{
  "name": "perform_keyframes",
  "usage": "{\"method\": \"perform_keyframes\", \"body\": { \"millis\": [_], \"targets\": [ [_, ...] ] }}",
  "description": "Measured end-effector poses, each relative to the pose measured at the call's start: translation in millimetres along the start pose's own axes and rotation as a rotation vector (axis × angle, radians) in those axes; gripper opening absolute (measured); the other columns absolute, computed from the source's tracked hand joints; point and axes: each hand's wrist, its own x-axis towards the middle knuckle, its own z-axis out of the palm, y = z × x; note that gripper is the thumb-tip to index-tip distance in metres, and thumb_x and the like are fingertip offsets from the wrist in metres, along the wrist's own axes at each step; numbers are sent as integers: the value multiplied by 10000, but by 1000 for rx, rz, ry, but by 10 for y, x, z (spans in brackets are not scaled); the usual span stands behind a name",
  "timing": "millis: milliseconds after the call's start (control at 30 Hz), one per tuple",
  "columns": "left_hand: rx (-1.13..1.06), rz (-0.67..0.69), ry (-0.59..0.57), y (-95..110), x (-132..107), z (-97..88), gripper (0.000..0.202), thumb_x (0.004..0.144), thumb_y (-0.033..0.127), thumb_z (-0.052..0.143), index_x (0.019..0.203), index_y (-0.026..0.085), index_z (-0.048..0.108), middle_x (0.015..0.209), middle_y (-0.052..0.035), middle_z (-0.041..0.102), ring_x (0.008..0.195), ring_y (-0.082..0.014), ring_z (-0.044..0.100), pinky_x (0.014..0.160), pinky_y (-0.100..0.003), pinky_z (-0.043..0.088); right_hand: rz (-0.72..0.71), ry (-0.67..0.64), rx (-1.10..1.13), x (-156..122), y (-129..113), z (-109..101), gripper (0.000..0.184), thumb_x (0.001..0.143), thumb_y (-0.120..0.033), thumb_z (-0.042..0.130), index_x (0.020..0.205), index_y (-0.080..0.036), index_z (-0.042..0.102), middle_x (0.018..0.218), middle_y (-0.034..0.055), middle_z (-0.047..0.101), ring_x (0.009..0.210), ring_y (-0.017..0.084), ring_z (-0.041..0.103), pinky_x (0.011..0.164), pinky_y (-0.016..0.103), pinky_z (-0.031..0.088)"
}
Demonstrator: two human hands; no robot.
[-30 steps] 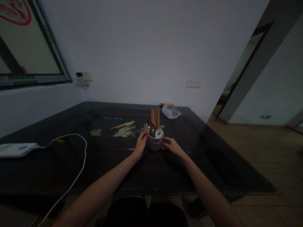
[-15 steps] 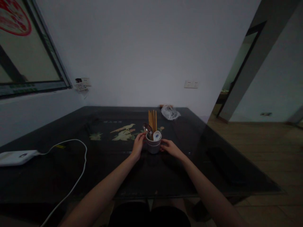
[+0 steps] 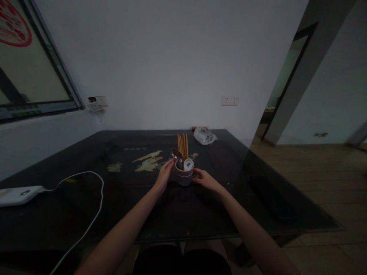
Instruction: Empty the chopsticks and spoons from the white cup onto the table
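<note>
A light-coloured utensil cup (image 3: 184, 178) stands upright on the dark table between my hands. Wooden chopsticks (image 3: 182, 145), shiny metal spoons (image 3: 177, 156) and a white ceramic spoon (image 3: 188, 164) with a blue mark rise out of it. My left hand (image 3: 164, 175) grips the cup's left side near the rim, its fingertips beside the metal spoons. On the opposite side, the curled fingers of my right hand (image 3: 207, 180) hold the cup's wall. Some of the fingertips are hard to make out in the dim light.
A crumpled clear plastic bag (image 3: 204, 136) lies at the table's back edge. To the left is a white power bank (image 3: 21, 195) with a white cable (image 3: 101, 191) trailing off the front. A dark flat object (image 3: 271, 198) rests at the right. A bird picture (image 3: 149, 162) decorates the tabletop.
The view has shifted slightly, so most things sit a little further left. Both hands stay at the cup, and its contents look the same.
</note>
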Motion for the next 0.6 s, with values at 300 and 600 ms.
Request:
{"method": "perform_keyframes", "body": {
  "millis": [300, 600],
  "targets": [
    [122, -58, -83, 164, 44, 43, 364, 661, 412, 690, 895, 135, 719, 1060, -107, 693, 1035, -250, 592, 851, -319, 447, -18, 4, -63, -13, 16, 49, 560, 665, -146, 669, 1206, -143, 524, 1041, 78, 628, 691, 115, 570, 622, 244, 467],
    [266, -60, -196, 231, 201, 163, 294, 667, 341, 643, 869, 135, 698, 919, -75, 717, 883, -213, 627, 776, -291, 435, -27, -9, -78, -26, -55, 52, 585, 675, -124, 664, 1233, -142, 492, 1074, 79, 614, 719, 121, 574, 650, 264, 480]
  ]
}}
